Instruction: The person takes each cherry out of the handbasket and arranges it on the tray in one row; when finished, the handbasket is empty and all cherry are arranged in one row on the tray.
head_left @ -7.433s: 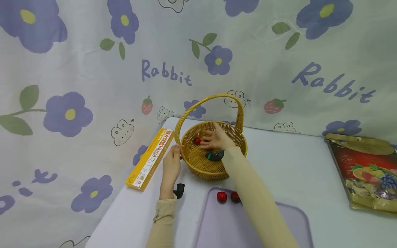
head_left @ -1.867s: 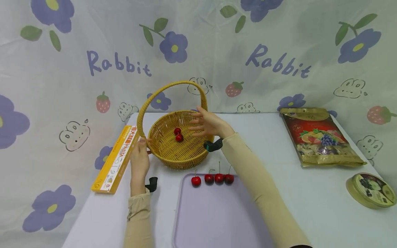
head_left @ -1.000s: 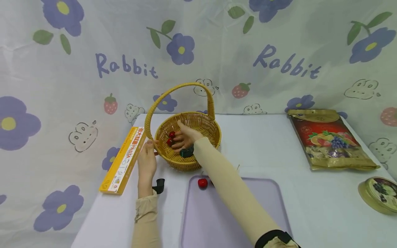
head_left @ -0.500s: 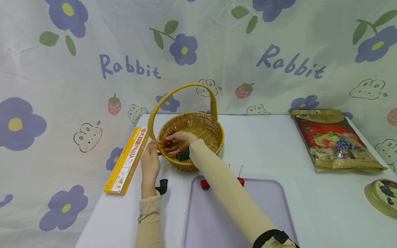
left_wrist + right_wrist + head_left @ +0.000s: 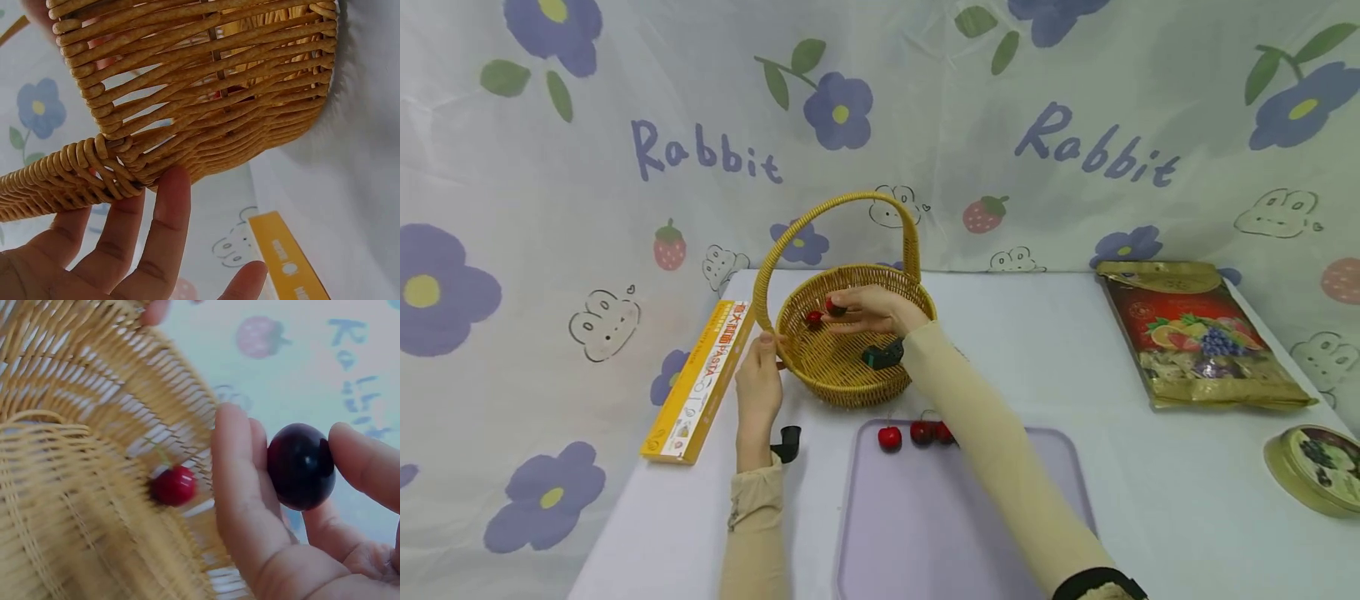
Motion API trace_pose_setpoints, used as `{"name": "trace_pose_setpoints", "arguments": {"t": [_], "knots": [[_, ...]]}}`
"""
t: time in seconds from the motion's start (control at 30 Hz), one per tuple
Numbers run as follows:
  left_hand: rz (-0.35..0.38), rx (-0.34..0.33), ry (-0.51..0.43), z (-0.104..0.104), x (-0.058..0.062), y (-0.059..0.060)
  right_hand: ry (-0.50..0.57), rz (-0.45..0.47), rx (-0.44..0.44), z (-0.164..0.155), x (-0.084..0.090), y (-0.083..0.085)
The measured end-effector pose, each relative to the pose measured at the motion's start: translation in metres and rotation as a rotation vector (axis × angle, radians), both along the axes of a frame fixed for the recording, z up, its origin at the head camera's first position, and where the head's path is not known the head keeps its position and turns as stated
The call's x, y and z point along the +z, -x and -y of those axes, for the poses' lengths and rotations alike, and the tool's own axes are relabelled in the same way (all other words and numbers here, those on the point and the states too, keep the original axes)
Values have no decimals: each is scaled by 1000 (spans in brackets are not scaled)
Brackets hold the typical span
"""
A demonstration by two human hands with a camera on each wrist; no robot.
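Observation:
A woven yellow basket (image 5: 850, 375) with a tall handle stands on the white table. My right hand (image 5: 868, 308) hovers over it and pinches a dark red cherry (image 5: 301, 465) between thumb and fingers. A second, brighter cherry (image 5: 813, 317) lies inside the basket (image 5: 75, 506), seen as cherry (image 5: 174, 485) in the right wrist view. My left hand (image 5: 758, 387) rests with straight fingers (image 5: 165, 231) against the basket's left rim (image 5: 187, 131). Three cherries (image 5: 890, 437) lie on the far edge of a lilac tray (image 5: 940, 517).
A yellow pasta box (image 5: 700, 383) lies left of the basket. A red and gold snack bag (image 5: 1195, 333) lies at the right, a round tin (image 5: 1311, 467) near the right edge. A flowered cloth hangs behind the table.
My right hand has lifted from the basket's left inside to above its middle with a dark cherry pinched in it. One cherry is left in the basket. The left hand stays at the rim.

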State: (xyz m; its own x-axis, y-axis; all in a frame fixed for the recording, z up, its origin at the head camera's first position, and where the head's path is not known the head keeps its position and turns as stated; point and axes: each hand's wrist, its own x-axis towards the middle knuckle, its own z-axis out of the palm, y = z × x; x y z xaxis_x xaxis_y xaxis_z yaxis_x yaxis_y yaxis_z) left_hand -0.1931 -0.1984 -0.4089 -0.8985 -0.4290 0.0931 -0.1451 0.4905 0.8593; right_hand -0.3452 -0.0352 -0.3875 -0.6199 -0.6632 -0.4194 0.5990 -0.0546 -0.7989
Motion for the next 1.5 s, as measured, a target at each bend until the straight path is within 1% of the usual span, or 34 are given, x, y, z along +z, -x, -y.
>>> {"name": "trace_pose_setpoints", "arguments": {"t": [0.1,0.17,0.37,0.43,0.5,0.63,0.73,0.83,0.97,1.1,1.2,1.3,1.4,1.5], "knots": [[-3,-3,17,1,1,2,55,-18,-24,-22,10,0],[-4,1,26,2,1,2,73,-39,-34,-36,15,-2],[0,-1,4,2,0,1,145,-87,-60,-72,31,-12],[2,-8,-2,1,-1,1,154,-130,-62,-86,34,-19],[2,-10,-7,0,-1,1,139,-191,-63,-100,36,-27],[-12,-7,-14,1,-1,2,35,-341,-61,-129,32,-47],[-17,-6,-17,2,-1,3,-82,-444,-64,-151,24,-62],[-7,-10,-16,2,-1,4,-219,-535,-68,-175,13,-77],[9,-14,-27,1,-2,3,-403,-616,-85,-204,-3,-98],[18,-4,-19,0,-2,2,-516,-669,-113,-225,-17,-118],[23,-2,-12,0,-2,2,-610,-724,-138,-232,-25,-132],[26,-3,-16,-1,-2,2,-715,-811,-147,-233,-33,-145],[25,-3,-29,-2,-3,3,-805,-903,-132,-228,-41,-157],[23,-6,-36,0,-3,3,-879,-968,-94,-219,-50,-168]]}}
